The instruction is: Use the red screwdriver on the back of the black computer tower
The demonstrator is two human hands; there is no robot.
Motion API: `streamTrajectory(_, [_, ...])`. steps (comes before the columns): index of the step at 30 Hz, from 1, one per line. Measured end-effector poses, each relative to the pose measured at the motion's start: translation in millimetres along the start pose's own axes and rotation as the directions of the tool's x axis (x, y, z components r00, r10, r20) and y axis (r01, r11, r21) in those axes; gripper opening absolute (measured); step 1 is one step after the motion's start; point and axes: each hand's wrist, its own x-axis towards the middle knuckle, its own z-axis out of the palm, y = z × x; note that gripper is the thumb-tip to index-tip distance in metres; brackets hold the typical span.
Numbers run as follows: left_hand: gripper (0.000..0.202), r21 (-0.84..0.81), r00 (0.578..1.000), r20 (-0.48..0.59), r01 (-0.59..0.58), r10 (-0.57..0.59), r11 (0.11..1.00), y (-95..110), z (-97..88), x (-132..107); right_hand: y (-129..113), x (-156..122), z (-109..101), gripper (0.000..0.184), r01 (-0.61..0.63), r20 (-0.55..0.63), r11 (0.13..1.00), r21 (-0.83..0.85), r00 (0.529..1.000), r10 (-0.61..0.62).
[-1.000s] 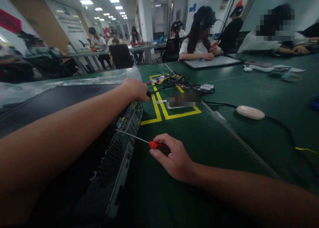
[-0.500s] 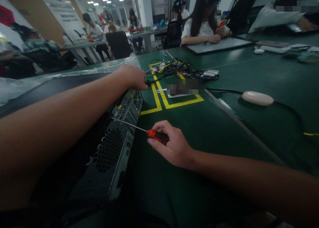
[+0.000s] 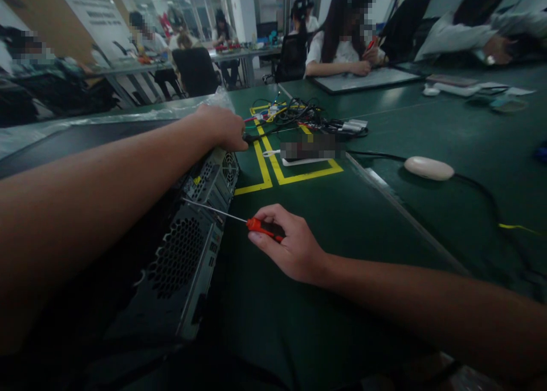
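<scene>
- Clamps a red-and-black screwdriver (image 3: 253, 225) in the right grip (image 3: 294, 247), with fingers and thumb closed round the handle.
- Points the thin shaft leftward at the rear of a dark computer case (image 3: 209, 228), just above a honeycomb vent (image 3: 179, 257); too dim to tell contact at the tip.
- Places the left grip (image 3: 222, 127), with bent fingers, at the far upper corner of the case, beside the end of a black cable (image 3: 250, 138); cannot tell whether clamped on anything.
- Shows the case at left on the green bench (image 3: 363, 231).
- Includes, farther back, yellow tape (image 3: 299, 179), tangled wires (image 3: 305, 115) and, rightward, a pale oval block (image 3: 428, 168).
- Shows, across the bench, a person (image 3: 342, 52) at a flat panel (image 3: 367, 81).
</scene>
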Motion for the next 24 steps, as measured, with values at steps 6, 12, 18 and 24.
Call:
streamTrajectory(6, [0.079,-0.005,1.000,-0.002,-0.005,0.005,1.000,2,-1.2,-4,0,0,0,0.014,-0.004,0.002,1.000,0.001,1.000,0.004])
streamTrajectory(12, [0.083,-0.035,1.000,0.010,-0.001,0.001,0.999,-4,3.1,5,-1,1,-1,0.011,0.039,-0.003,0.999,-0.012,0.999,-0.039])
streamTrajectory(18, [0.083,-0.017,1.000,-0.003,-0.013,0.013,1.000,-4,3.5,5,-3,1,-1,0.017,0.046,0.020,0.999,-0.028,0.999,-0.046])
streamTrajectory(24, [0.087,-0.035,1.000,0.017,-0.002,0.003,0.999,-3,0.7,1,-1,-1,0,0.020,0.023,-0.007,0.999,0.028,1.000,-0.023])
